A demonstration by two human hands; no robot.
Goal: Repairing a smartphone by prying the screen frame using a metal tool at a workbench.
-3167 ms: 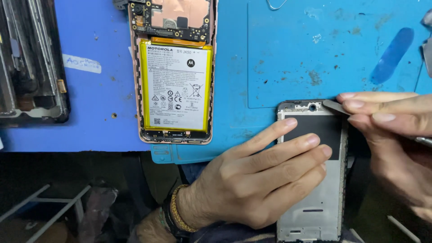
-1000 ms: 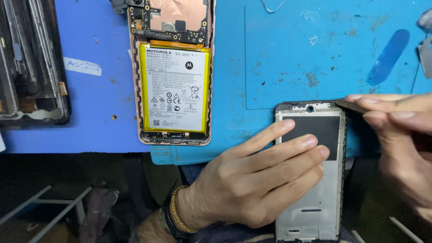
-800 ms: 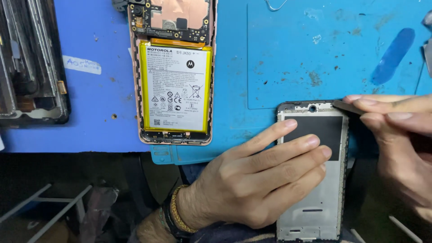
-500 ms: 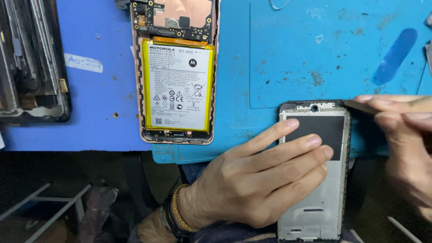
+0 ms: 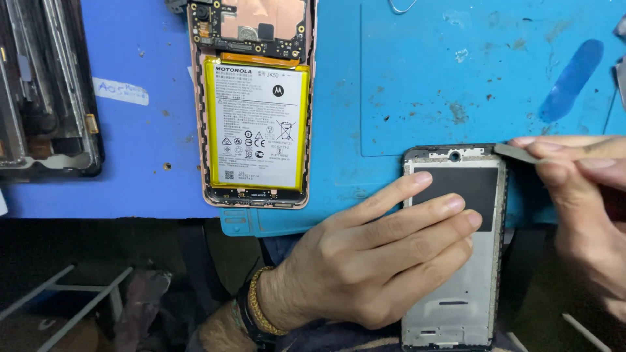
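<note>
A bare silver phone frame [image 5: 456, 287] with a black pad near its top lies at the front edge of the blue mat [image 5: 404, 98]. My left hand [image 5: 372, 261] rests flat on it, fingers spread across the pad. My right hand [image 5: 580, 202] pinches a thin grey metal blade [image 5: 515, 152] whose tip touches the frame's top right corner. An opened phone [image 5: 255, 104] with a yellow-edged white battery and an exposed circuit board lies at the upper middle.
A stack of dark phone parts [image 5: 45, 98] sits at the far left. A blue plastic pry tool [image 5: 572, 79] lies at the upper right, a bent wire clip [image 5: 401, 6] at the top edge. Below the table edge, grey metal bars [image 5: 72, 300] show.
The blade tip has shifted slightly along the frame's top right corner. My left hand has stayed flat on the frame.
</note>
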